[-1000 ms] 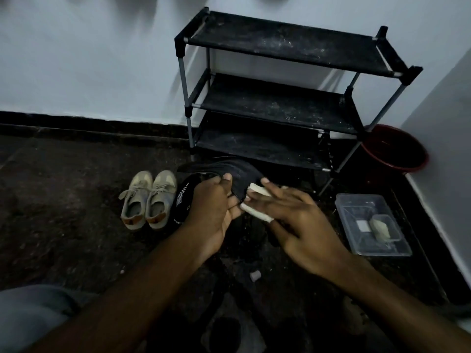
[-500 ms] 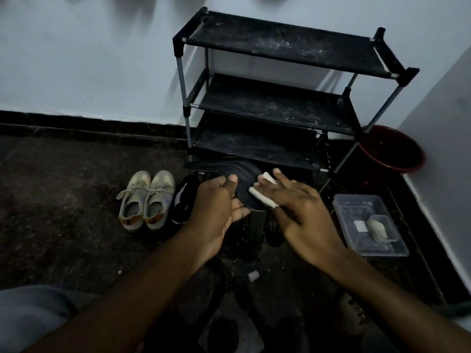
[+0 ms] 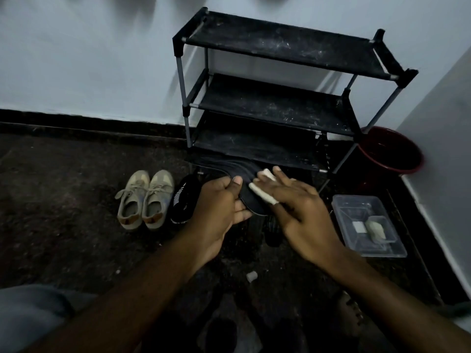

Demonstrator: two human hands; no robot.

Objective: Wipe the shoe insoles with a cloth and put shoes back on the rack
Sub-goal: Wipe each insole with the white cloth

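Observation:
My left hand [image 3: 219,207] grips a dark insole [image 3: 244,179] by its near end, thumb on top. My right hand [image 3: 298,210] lies flat on the insole and presses a small white cloth [image 3: 262,192] under its fingers. A black shoe [image 3: 183,202] stands on the floor just left of my left hand. A beige pair of sneakers [image 3: 145,200] sits further left. Another dark shoe [image 3: 272,230] lies below my hands, mostly hidden. The black three-shelf rack [image 3: 280,47] stands behind, with nothing on its shelves.
A clear plastic tub [image 3: 367,225] holding small pale items sits on the floor at the right. A red bucket [image 3: 392,151] stands in the corner beside the rack. A small white scrap [image 3: 251,276] lies on the dark floor. My knee shows at the bottom left.
My right hand has slid the white cloth along the insole, away from me and slightly right. My left hand keeps its hold on the insole.

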